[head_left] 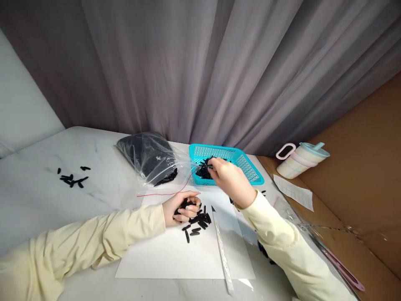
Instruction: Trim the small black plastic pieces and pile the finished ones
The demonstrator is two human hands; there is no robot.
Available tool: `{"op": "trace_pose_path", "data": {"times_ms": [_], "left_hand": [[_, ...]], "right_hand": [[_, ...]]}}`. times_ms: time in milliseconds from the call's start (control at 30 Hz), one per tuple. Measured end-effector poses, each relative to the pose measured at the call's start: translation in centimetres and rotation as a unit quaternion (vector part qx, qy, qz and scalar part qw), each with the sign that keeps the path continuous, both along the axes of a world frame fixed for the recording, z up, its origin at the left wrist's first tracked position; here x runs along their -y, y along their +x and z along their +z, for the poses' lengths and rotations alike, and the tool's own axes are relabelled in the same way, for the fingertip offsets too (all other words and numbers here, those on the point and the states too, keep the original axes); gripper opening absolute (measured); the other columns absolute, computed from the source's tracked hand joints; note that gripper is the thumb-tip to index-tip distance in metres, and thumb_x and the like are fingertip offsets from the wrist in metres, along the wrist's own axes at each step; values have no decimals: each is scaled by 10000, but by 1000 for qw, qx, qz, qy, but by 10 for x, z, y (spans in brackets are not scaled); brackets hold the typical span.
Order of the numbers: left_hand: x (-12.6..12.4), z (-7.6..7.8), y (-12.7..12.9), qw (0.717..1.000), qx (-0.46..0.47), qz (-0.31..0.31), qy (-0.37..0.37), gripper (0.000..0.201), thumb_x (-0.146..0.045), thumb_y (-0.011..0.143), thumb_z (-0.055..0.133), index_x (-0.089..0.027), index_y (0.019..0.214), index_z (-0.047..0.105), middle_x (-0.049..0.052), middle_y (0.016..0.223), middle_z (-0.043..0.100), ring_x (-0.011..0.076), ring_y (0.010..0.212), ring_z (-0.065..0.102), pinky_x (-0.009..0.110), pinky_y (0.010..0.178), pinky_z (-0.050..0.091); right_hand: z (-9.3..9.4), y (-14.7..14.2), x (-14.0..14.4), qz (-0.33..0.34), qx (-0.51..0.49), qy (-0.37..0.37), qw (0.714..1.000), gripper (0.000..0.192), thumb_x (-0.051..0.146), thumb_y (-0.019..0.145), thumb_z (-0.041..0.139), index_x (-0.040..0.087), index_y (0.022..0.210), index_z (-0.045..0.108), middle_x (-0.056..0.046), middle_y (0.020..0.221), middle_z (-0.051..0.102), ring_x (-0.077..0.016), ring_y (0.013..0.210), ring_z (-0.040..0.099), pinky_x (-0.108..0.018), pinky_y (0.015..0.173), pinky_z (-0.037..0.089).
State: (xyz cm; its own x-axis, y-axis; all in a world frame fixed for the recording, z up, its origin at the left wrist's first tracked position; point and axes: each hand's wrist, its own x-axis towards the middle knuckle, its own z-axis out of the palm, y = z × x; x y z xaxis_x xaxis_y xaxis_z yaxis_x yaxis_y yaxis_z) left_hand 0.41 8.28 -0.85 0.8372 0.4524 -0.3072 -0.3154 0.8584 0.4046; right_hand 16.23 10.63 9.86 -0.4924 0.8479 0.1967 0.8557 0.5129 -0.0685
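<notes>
My left hand (181,207) rests on a white sheet (175,255), its fingers closed around several small black pieces. More black pieces (199,223) lie loose on the sheet just right of it. My right hand (228,177) reaches into a turquoise basket (247,165) and pinches black pieces from the pile (204,170) inside. Both arms wear pale yellow sleeves.
A clear plastic bag (150,158) of black pieces lies left of the basket. A few more black pieces (72,179) sit at the far left. A long thin clear strip (223,251) crosses the sheet. A pastel cup (299,161) and paper slip (294,191) stand right, by a brown board.
</notes>
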Motion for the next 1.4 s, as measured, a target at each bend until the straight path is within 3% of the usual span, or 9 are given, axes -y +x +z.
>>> {"op": "trace_pose_path", "data": {"times_ms": [167,267,467,633,733,900,1033,1267,1400], "left_hand": [[-1,-3,2,999,-18,-34,7,315,-293,735,587,-162,539,377,-71,421,328,14,296,156,115,228,54],[-2,-5,4,998,-26,-44,24,270,-241,652,605,-164,517,385,-79,364,284,21,301,127,108,229,61],[0,-3,9,991,-50,-110,63,249,-289,670,563,-168,518,407,-50,416,360,28,290,154,119,198,117],[4,-1,11,981,-73,-154,90,184,-288,648,591,-150,579,490,-41,435,390,33,287,193,125,187,133],[7,2,9,981,-85,-135,114,222,-338,718,601,-145,647,518,-55,454,394,26,295,201,110,209,158],[11,7,6,977,-110,-117,142,288,-407,761,626,-132,718,554,-72,471,390,13,303,206,104,235,151],[14,9,5,962,-143,-137,189,274,-377,728,678,-118,763,596,-84,479,378,6,319,211,103,251,153],[18,13,8,946,-194,-143,219,279,-362,689,720,-159,805,567,-104,450,378,6,331,197,96,274,152],[19,13,7,943,-204,-140,222,271,-367,712,697,-159,835,575,-106,453,369,6,336,196,101,282,149]], "right_hand": [[-23,-14,31,172,-38,-113,978,72,167,872,513,169,866,584,-49,857,597,-142,759,566,-223,653,404],[-34,-15,38,208,-112,-200,951,35,121,829,551,139,836,580,-68,845,600,-151,737,553,-241,650,415],[-55,-9,38,166,-194,-240,937,105,103,826,527,163,744,501,24,648,556,-93,561,477,-189,525,368],[-69,2,55,137,-271,-264,915,38,138,864,461,175,857,466,45,626,506,-82,538,442,-184,503,355],[-71,11,68,89,-395,-311,860,86,255,874,500,170,871,504,22,646,521,-88,566,474,-186,496,380],[-82,30,94,-40,-546,-395,738,261,406,785,630,165,833,541,21,637,521,-48,388,417,-153,303,327],[-94,41,108,-83,-601,-410,682,268,387,740,690,158,821,575,12,620,549,-56,408,458,-154,320,398],[-101,44,107,-74,-621,-414,661,244,333,731,710,147,854,611,-18,668,584,-83,485,515,-159,343,446],[-104,46,108,-71,-621,-408,665,236,321,745,698,155,892,614,-11,672,561,-84,513,512,-141,338,427]]}}
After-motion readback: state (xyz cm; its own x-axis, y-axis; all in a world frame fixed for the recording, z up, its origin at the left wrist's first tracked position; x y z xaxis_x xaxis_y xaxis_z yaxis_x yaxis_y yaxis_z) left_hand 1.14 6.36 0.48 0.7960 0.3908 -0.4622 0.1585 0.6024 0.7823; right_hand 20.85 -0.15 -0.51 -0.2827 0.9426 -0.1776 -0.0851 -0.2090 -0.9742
